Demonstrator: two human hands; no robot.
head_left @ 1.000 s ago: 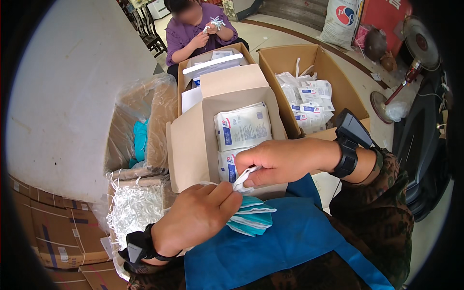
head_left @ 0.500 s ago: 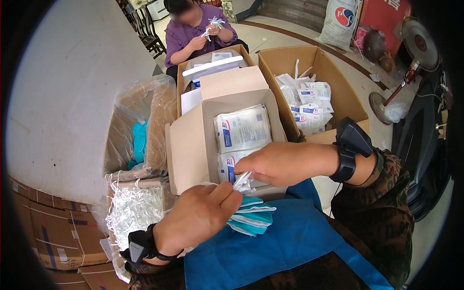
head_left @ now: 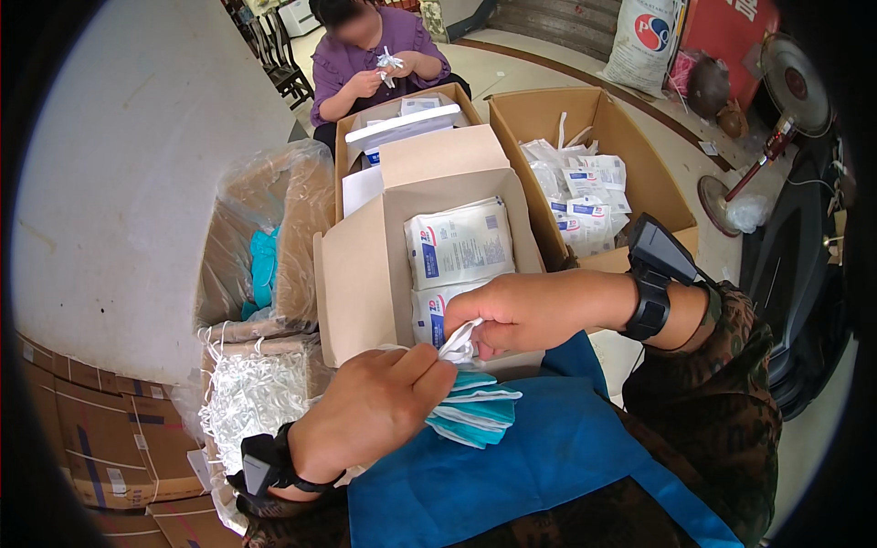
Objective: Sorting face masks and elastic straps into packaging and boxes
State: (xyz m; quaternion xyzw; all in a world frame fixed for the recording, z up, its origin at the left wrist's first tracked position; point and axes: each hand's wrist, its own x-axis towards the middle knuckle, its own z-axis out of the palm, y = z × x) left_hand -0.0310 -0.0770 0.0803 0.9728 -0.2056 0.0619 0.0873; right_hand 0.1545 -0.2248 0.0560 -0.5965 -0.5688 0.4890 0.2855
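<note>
My left hand (head_left: 370, 416) grips a small stack of teal face masks (head_left: 475, 413) over a blue cloth (head_left: 530, 466) on my lap. My right hand (head_left: 530, 312) pinches the white ear loops (head_left: 459, 343) at the top of that stack. Both hands wear black wrist devices. Right behind them stands an open cardboard box (head_left: 361, 274) holding white sealed packets (head_left: 459, 242).
A larger open carton (head_left: 639, 173) of white packets stands at right. A plastic-lined box (head_left: 274, 228) with teal masks and a bag of white loops (head_left: 256, 397) are at left. A person in purple (head_left: 375, 59) sits behind, handling a mask. A fan (head_left: 776, 119) stands far right.
My right hand has pulled the white loops slightly up and left on the stack. My left hand keeps its hold with little movement.
</note>
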